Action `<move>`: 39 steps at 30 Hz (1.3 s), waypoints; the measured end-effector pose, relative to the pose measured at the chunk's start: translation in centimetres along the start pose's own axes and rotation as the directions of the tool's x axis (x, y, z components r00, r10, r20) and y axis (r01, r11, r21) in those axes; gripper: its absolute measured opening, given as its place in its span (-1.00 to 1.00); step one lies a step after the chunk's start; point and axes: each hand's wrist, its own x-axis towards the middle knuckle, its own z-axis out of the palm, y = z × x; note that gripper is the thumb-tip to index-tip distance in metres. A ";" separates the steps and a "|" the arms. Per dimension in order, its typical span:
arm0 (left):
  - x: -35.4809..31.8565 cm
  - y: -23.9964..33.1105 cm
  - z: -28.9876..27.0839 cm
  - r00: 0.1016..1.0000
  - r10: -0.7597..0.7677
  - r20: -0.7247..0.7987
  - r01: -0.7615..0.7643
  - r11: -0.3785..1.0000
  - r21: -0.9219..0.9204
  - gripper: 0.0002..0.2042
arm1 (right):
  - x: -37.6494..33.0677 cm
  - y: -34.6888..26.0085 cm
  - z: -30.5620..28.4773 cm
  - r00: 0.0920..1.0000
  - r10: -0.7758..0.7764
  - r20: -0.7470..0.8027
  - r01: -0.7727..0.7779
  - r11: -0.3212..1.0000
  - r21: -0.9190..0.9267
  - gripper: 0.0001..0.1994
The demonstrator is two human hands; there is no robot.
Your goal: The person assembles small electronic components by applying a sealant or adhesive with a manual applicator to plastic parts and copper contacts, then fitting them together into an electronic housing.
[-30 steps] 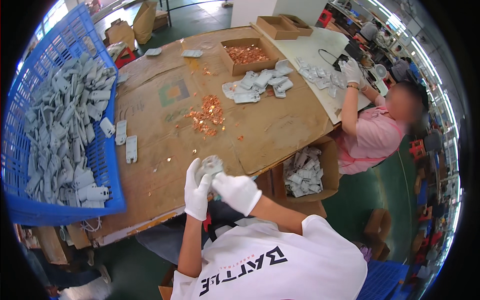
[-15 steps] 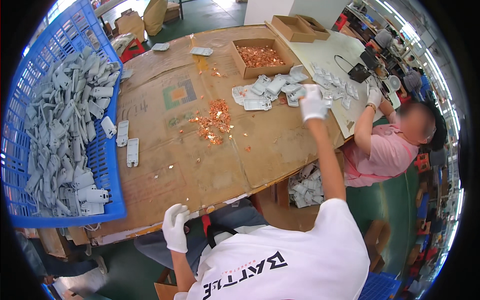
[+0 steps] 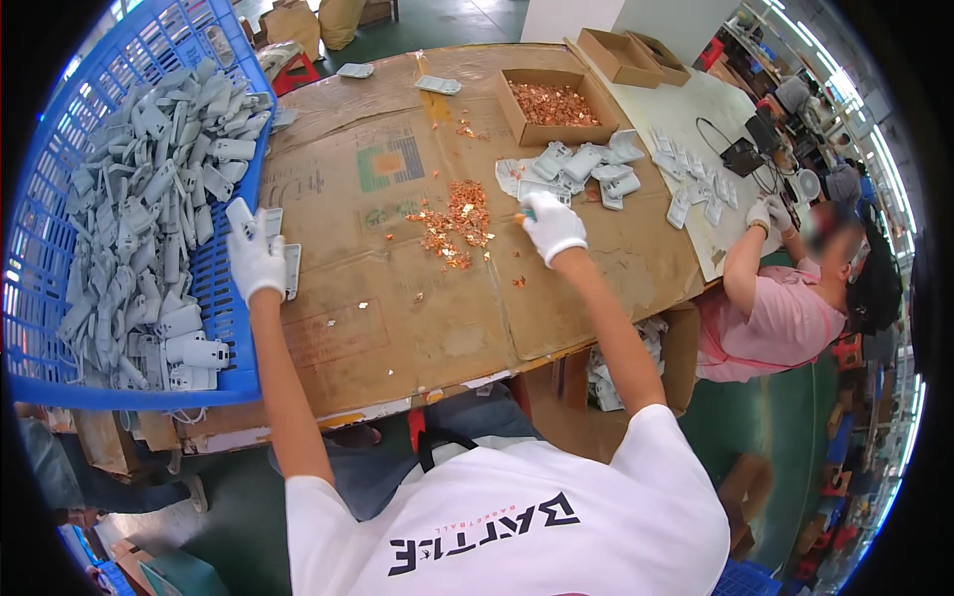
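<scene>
My left hand [image 3: 258, 260], in a white glove, is at the right rim of the blue basket [image 3: 243, 338]. Its fingers close on the lower end of a light grey plastic housing [image 3: 238, 213]. Two more such housings lie under and beside the hand, partly covered. My right hand [image 3: 555, 230], also gloved, is closed just right of a loose pile of small copper-coloured metal pieces [image 3: 467, 211]. From its fingers pokes a small item with an orange end [image 3: 520, 218] and some teal; its kind is unclear.
Grey housings [image 3: 149, 219] heap the basket. A cardboard box [image 3: 527, 131] of copper pieces stands at the back, with a cluster of housings [image 3: 576, 167] before it. At right, a person in pink [image 3: 770, 318] works at a white table [image 3: 711, 248]. A box of housings sits below the table edge.
My left hand has moved from near my lap up to the housings by the basket. My right hand has come left and nearer, from the housing cluster toward the copper pile. The view has shifted.
</scene>
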 end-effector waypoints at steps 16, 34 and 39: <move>5.9 -1.2 3.9 0.961 -0.164 0.221 0.118 0.971 0.209 -0.85 | 3.5 -2.6 2.4 0.947 -0.230 0.224 0.245 0.968 -0.043 -0.86; 5.8 8.4 3.9 0.798 0.026 0.602 0.045 0.994 -0.102 -0.70 | -4.0 -3.0 0.2 0.959 -0.183 -0.218 0.243 0.924 0.296 -0.76; 3.5 9.5 2.4 0.846 0.041 0.532 -0.020 0.999 -0.044 -0.77 | -10.5 -7.4 0.1 0.982 -0.032 -0.187 0.131 0.828 0.545 -0.81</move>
